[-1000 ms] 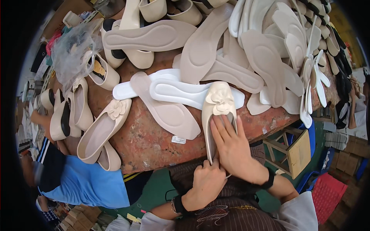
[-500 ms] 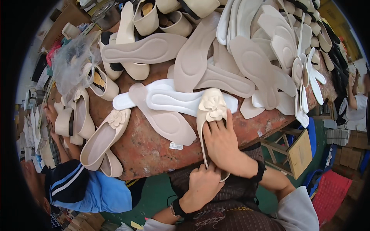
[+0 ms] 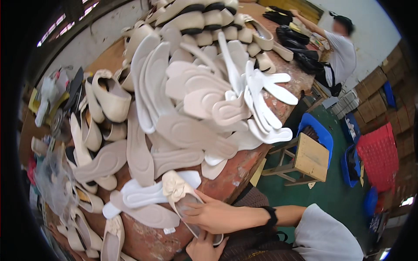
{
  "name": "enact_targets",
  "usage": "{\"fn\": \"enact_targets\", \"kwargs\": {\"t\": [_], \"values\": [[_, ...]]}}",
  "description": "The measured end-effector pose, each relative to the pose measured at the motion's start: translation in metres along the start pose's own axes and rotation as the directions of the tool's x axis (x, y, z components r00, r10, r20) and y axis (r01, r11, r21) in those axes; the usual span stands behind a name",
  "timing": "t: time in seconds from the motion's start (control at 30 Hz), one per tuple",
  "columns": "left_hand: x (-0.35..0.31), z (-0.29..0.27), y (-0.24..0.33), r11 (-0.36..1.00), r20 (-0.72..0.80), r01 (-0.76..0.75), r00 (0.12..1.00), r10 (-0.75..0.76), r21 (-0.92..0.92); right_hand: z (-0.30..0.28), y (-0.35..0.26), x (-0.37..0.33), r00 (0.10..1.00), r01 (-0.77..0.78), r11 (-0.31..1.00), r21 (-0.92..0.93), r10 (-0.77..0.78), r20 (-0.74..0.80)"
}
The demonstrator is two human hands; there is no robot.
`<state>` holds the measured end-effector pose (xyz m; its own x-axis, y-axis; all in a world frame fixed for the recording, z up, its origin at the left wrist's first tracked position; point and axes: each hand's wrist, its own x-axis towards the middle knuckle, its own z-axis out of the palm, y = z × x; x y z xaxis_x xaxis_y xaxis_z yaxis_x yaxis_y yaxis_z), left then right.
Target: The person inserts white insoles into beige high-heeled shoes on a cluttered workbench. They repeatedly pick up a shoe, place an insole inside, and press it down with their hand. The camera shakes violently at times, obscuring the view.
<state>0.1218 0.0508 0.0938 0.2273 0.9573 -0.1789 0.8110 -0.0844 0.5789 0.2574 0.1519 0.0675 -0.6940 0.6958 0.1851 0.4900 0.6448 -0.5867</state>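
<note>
A cream ballet flat (image 3: 175, 188) with a flower on its toe is between my hands at the table's near edge, its toe pointing away from me. My right hand (image 3: 217, 216) reaches over it from the right, fingers inside the shoe on the insole and thumb along the outer side. At the heel, my left hand (image 3: 203, 249) is closed round the back of the shoe, its fingertips partly hidden. Just beyond the toe lie a white insole (image 3: 143, 194) and a beige insole (image 3: 152, 215), overlapping on the table.
Piled insoles (image 3: 187, 130) cover the middle of the reddish table (image 3: 148, 239). Cream shoes (image 3: 111, 102) stand at the left and in stacks at the back. A wooden stool (image 3: 308, 157) is off the right edge. Farther away, a person (image 3: 342, 54) reaches toward black shoes (image 3: 300, 54).
The view has swung right and up, bringing the stool and the far person further into view. Both hands stay on the shoe, my right fingers now lying flatter across its inside.
</note>
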Motion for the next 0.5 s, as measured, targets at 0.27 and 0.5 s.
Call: {"fn": "enact_targets", "kwargs": {"t": [0.27,0.5], "values": [[-0.030,-0.067,-0.062,0.927,0.094,-0.333,0.931,0.352,-0.173,-0.130,0.114,-0.051,0.464,-0.557,0.823,0.110,0.419,-0.781],[-0.084,-0.170,-0.090,0.915,-0.076,0.055,0.993,-0.092,-0.400,-0.114,0.245,-0.058,0.454,-0.754,0.652,0.077,0.603,-0.656]]}}
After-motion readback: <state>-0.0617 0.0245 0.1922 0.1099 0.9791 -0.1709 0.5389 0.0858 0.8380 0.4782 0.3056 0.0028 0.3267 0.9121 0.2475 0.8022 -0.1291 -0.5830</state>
